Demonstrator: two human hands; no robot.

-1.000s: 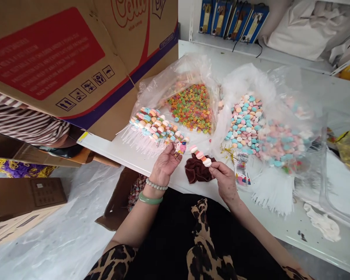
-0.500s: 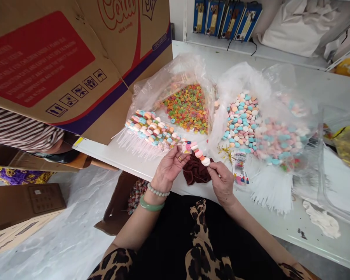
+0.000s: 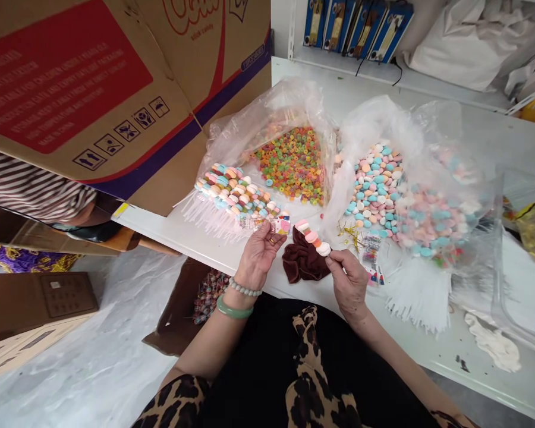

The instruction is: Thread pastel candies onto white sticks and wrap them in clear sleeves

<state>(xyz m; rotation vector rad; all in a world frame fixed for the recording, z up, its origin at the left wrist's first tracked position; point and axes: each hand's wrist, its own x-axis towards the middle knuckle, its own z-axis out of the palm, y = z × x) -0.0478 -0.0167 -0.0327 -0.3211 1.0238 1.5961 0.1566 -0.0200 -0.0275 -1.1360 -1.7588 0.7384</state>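
Note:
My left hand (image 3: 259, 255), with a ring and two bracelets, pinches a small printed plastic bag (image 3: 282, 224). Between the thumb and fingers of my right hand (image 3: 348, 279) is the lower end of a candy skewer (image 3: 312, 236) with pink, orange and white pieces. The skewer's upper end points toward the small bag, apart from it. A dark red cloth (image 3: 304, 261) lies below the skewer. Beyond my left hand is a pile of finished candy skewers (image 3: 236, 193) with white sticks. Gold twist ties (image 3: 351, 235) and more printed bags (image 3: 371, 255) lie beside my right hand.
Large clear bags hold ring candies (image 3: 294, 163) and pastel candies (image 3: 377, 184). White sticks (image 3: 421, 291) lie at the right, near a clear tray (image 3: 502, 285). A big carton (image 3: 169, 119) stands at the left. A person's striped sleeve (image 3: 31, 184) shows below it.
My hands have moved apart. The skewer has moved right, away from the small bag, which stays in my left hand. The view has shifted slightly.

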